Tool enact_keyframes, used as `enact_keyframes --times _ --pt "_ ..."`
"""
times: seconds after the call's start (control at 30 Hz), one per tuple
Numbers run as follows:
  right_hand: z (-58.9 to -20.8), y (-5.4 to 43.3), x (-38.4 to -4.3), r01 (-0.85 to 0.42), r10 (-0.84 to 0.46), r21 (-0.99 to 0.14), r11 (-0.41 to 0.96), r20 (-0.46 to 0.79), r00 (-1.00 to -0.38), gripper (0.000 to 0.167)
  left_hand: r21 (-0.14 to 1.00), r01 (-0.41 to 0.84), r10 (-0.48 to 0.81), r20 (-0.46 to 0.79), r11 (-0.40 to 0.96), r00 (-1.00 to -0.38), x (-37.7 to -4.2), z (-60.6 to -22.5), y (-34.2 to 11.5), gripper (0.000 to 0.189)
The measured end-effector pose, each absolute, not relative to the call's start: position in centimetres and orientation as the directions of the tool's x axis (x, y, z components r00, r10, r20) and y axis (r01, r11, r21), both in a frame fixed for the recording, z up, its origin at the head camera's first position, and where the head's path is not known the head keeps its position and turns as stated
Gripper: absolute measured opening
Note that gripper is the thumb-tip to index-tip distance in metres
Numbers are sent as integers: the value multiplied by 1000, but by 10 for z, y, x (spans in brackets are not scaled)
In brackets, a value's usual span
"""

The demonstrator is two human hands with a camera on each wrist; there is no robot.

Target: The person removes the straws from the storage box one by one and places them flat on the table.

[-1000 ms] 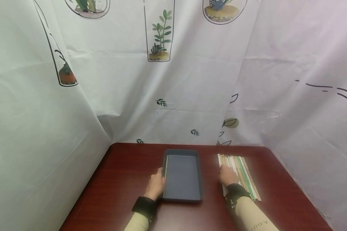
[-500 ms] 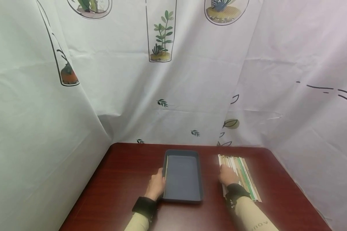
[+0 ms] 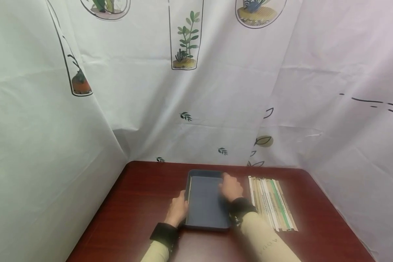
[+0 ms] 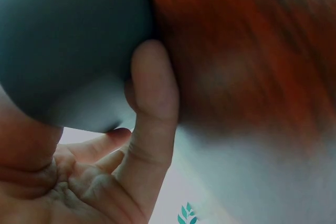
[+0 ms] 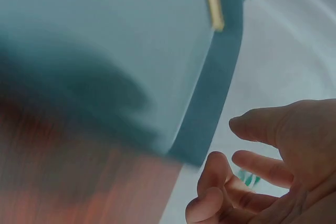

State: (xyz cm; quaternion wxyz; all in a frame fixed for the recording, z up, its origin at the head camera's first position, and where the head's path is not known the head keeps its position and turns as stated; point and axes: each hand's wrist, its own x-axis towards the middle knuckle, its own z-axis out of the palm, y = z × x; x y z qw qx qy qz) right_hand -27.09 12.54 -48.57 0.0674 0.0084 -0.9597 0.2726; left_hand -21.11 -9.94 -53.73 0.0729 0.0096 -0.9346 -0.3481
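Note:
A dark grey rectangular tray (image 3: 204, 203) lies on the table, its long sides running away from me. My left hand (image 3: 177, 210) grips its left side; in the left wrist view, the dark tray (image 4: 68, 51) sits between the thumb and the fingers. Along the inside of the left wall lies one thin pale stick (image 3: 189, 191), seen as a yellowish stick (image 5: 212, 1) in the right wrist view. My right hand (image 3: 231, 187) is at the tray's far right corner. In the right wrist view, the right hand (image 5: 278, 166) has thumb and fingers apart, nothing between them.
To the right of the tray, a row of several long thin strips (image 3: 272, 203) lies side by side, white, tan and one green. A dark red wooden table (image 3: 144, 193) bears everything. White printed curtains (image 3: 229, 109) enclose its back and sides.
My right hand has moved left from the row of strips to the tray's right side, uncovering the strips. The left hand and tray stay in place.

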Motion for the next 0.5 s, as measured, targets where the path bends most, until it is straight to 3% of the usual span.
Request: enact_keyframes --times 0.5 --pt "-487 33 -261 -199 -143 -523 829 147 -979 41 676 73 -45 155 733 -987 -211 -538 -103 43"
